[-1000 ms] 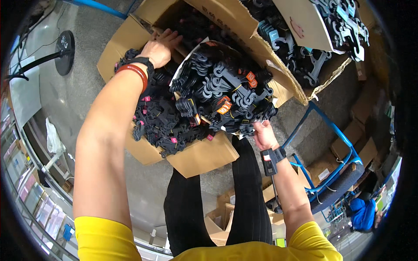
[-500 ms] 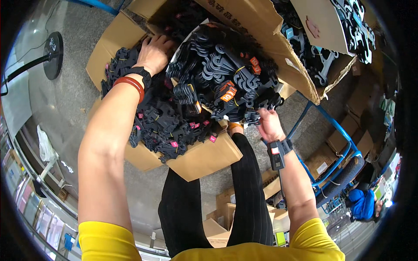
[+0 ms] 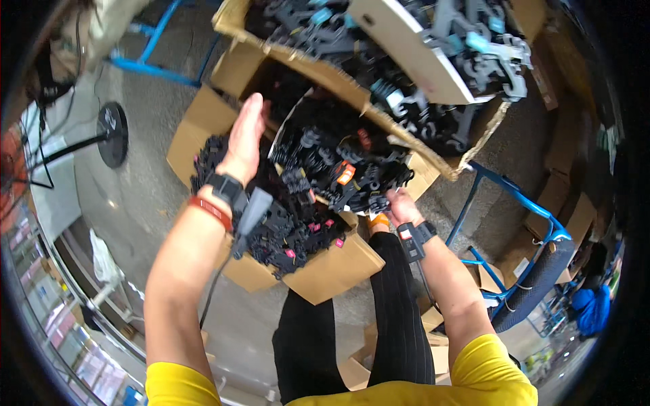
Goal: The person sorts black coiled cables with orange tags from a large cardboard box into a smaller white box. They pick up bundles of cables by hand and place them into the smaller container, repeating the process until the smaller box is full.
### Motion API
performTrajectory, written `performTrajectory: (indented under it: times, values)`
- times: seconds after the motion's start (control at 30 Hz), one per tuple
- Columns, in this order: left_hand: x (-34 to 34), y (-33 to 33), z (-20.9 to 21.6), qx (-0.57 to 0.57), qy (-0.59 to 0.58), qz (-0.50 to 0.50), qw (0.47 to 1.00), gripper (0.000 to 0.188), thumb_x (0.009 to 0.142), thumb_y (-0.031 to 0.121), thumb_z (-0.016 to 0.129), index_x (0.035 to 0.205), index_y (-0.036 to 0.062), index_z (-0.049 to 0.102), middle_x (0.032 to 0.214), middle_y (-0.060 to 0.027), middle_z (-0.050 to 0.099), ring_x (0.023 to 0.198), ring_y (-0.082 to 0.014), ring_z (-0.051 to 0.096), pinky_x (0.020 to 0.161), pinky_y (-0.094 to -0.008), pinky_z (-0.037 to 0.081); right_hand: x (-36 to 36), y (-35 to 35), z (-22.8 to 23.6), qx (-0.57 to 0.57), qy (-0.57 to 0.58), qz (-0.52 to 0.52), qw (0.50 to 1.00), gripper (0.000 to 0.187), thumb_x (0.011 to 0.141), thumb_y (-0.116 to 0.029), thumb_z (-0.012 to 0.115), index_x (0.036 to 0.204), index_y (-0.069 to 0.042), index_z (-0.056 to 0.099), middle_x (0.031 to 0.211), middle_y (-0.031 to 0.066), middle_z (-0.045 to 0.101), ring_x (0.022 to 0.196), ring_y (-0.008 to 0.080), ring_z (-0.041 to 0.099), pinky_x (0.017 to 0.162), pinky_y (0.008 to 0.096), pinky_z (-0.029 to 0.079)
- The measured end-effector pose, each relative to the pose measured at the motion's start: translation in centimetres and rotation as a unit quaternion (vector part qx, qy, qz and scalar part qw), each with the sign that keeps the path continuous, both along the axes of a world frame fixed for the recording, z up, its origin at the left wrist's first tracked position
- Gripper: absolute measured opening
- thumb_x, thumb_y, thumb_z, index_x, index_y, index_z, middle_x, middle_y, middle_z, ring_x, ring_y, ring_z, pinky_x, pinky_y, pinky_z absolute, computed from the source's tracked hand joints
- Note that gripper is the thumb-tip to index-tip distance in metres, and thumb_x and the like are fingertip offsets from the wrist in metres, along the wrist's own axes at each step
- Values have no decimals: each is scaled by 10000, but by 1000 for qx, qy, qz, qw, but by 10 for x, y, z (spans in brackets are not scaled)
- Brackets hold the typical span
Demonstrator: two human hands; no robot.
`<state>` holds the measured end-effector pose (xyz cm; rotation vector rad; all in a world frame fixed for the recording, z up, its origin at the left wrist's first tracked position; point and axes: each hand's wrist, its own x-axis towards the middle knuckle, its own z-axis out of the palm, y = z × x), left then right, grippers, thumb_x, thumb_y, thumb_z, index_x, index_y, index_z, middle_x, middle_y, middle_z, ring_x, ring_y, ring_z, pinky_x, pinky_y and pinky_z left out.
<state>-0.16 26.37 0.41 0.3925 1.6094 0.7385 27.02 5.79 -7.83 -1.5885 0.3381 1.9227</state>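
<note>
Bundles of black plastic hangers [image 3: 267,227], some with pink tags, fill an open cardboard box [image 3: 332,274] in front of me. Over them, on the right, lies a white-edged carton or sheet [image 3: 290,125] heaped with more black hangers [image 3: 359,179] bearing orange tags. My left hand [image 3: 245,139] is raised beside its left edge, fingers stretched out and nothing in them. At the heap's lower right corner, my right hand [image 3: 403,206] has its fingers closed; what they grip is hidden.
Beyond stands a bigger torn cardboard box [image 3: 325,71] of grey and black hangers, with a cardboard panel [image 3: 413,51] sticking up. A blue-framed trolley [image 3: 518,196] is to the right. A round black stand base [image 3: 113,135] rests on the floor at left.
My left hand has lifted off the hangers and straightened its fingers. My right hand stays at the heap's corner. The view has shifted, bringing more of the far box into sight.
</note>
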Motion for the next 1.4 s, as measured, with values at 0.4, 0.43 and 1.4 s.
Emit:
performTrajectory:
  times: [0.4,0.43,1.4]
  values:
    - [73,65,33,-100,-128,-69,984,199,712,207,565,865,82,539,856,-64,585,824,-228,543,774,-373,413,-13,-8,-7,112,-121,230,959,270,779,-93,524,1042,-45,558,742,43,587,655,171,538,613,317,447]
    - [68,71,30,-109,-113,-77,985,206,701,208,566,862,83,537,852,-66,584,820,-231,543,765,-376,412,-16,-3,-3,82,-95,175,977,245,784,-95,522,1020,-47,562,689,36,561,596,156,513,550,307,426]
    - [107,151,50,-149,-38,-154,976,311,788,76,440,1054,-86,460,1146,-207,497,1078,-326,487,991,-500,377,-5,28,12,27,-127,246,960,594,777,-32,420,1351,-96,284,1028,192,569,903,299,550,813,316,433]
